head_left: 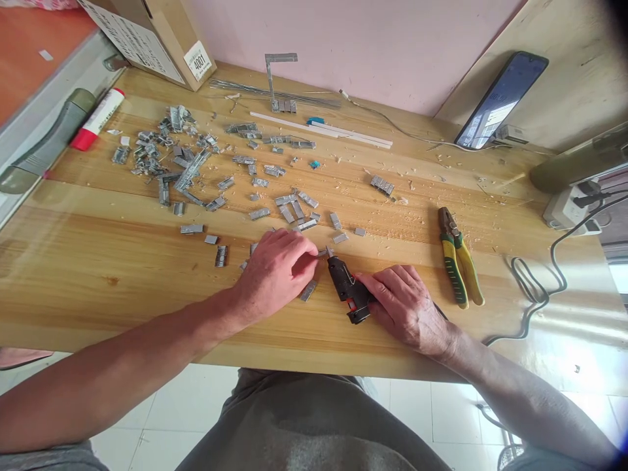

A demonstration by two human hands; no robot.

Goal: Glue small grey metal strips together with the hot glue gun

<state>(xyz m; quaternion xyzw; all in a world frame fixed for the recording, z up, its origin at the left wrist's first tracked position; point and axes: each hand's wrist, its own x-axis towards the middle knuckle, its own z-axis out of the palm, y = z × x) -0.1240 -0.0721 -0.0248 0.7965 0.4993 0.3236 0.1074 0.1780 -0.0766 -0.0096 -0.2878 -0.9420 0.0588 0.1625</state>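
Observation:
My right hand [405, 304] is wrapped round the handle of a black hot glue gun [349, 288], whose nozzle points away from me and to the left. Between the pinched fingertips of my left hand [282, 265] is a small grey piece [322, 253], close against the nozzle tip; whether they touch I cannot tell. Most of that piece is hidden by my fingers. A grey block [308, 290] lies just below my left fingertips. Beyond my hands, several small grey strips [297, 208] lie scattered on the wooden table [161, 288].
Pliers [458, 258] with yellow-green handles lie at the right, near a looped cable [532, 294]. A phone [503, 98] leans on the wall. White sticks [324, 129], a heap of grey scraps [152, 150], a red-capped marker [98, 121] and a cardboard box [157, 39] sit farther back.

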